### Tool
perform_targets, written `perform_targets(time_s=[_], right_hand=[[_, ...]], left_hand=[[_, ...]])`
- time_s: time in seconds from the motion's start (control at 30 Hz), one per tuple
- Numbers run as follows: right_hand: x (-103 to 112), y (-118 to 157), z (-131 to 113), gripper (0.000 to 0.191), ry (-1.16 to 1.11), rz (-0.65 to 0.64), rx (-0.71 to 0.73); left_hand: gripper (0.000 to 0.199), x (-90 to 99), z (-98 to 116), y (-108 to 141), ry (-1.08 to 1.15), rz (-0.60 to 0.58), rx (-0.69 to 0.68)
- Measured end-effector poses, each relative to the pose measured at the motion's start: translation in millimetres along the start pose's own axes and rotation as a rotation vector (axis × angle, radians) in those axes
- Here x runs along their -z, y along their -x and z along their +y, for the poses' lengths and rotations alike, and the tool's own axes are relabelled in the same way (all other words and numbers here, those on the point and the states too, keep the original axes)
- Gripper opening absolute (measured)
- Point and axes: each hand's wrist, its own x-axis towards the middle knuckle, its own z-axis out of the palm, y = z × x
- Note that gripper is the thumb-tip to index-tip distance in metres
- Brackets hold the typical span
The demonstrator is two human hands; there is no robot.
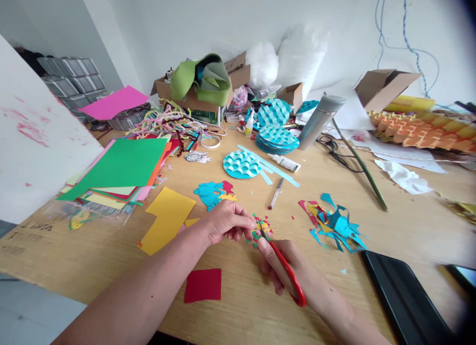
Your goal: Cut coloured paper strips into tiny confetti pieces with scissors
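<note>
My right hand point(282, 268) grips red-handled scissors point(286, 270), their blades pointing up and left toward my left hand. My left hand point(226, 221) pinches a tiny paper piece at the blade tips; the piece itself is too small to make out. Small multicoloured paper bits point(262, 228) lie on the wooden table point(409, 221) just beyond both hands. A blue paper fish with red and yellow fins point(211, 192) lies a little farther back. A red paper square point(203, 284) sits under my left forearm, and a yellow cut sheet point(167, 218) lies to its left.
A stack of coloured sheets topped with green point(119, 169) lies left. Blue and mixed scraps point(336, 223) lie right, with a pen point(275, 193), glue tube point(284, 162), blue folded discs point(241, 164), a metal bottle point(320, 119), boxes behind, and a black tablet point(401, 300) front right.
</note>
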Motion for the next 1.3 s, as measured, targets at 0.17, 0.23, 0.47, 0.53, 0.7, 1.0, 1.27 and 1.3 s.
perform_targets(time_s=[0.17,0.23,0.47,0.53,0.7,1.0,1.27,1.3], right_hand=[[0.4,0.9,-0.3,0.058,0.008,0.011,0.001],[-0.1,1.5,-1.0,0.058,0.006,0.015,-0.007],[-2.6,-0.3,-0.7,0.056,-0.025,0.038,-0.054],[-3.1,-1.4,0.3,0.056,-0.031,0.041,-0.055],[-4.0,-1.6,1.5,0.057,-0.057,0.048,-0.085],[-3.1,-2.4,3.3,0.059,-0.093,0.063,-0.099],[-3.3,-3.7,2.6,0.061,-0.108,0.07,-0.117],[-3.3,-3.7,1.5,0.062,-0.11,0.075,-0.112]], left_hand=[[0.016,0.2,-0.3,-0.3,0.003,0.002,-0.004],[0.016,0.4,-0.3,-0.4,0.002,0.006,-0.004],[0.016,0.6,-0.3,0.0,0.006,0.006,-0.009],[0.016,0.8,-0.7,-0.1,0.002,0.002,-0.016],[0.018,2.0,-2.1,-1.5,0.0,-0.007,-0.021],[0.02,5.4,-2.2,-3.0,0.027,0.008,-0.062],[0.021,3.9,-5.1,-4.2,0.025,0.02,-0.088],[0.021,3.4,-4.8,-3.8,0.035,0.018,-0.087]])
